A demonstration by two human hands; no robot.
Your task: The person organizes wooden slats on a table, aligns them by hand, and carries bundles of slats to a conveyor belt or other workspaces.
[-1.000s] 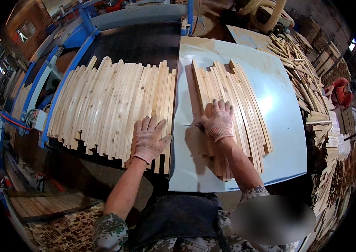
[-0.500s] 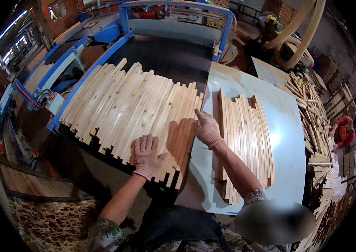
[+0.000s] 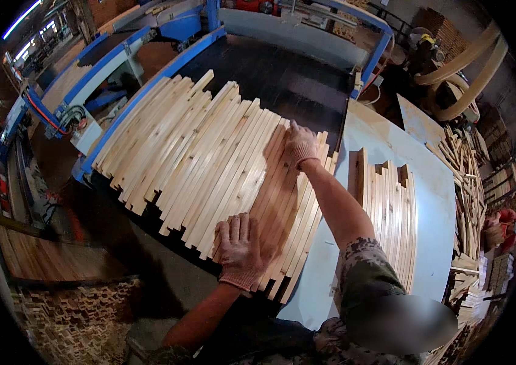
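Note:
A broad row of pale wooden strips (image 3: 209, 158) lies side by side on a black conveyor belt (image 3: 270, 79), their ends uneven. My left hand (image 3: 238, 252), in a pale knit glove, rests flat on the near ends of the strips, fingers stretched out. Farther off, my right hand (image 3: 302, 143), gloved the same way, lies on the far ends toward the right of the row. Its index finger reaches forward; the other fingers are partly hidden. Neither hand is wrapped round a strip.
Right of the belt, a smaller bundle of strips (image 3: 392, 225) lies on a pale board (image 3: 437, 201). A blue machine frame (image 3: 376, 58) spans the belt's far end. Loose sticks (image 3: 462, 188) are piled at the right, where another person in red (image 3: 504, 228) is. Stacked wood (image 3: 75, 319) stands lower left.
My right hand has moved from the row's right edge to the far ends of the strips. My left hand stays flat at the near ends. The whole view has shifted.

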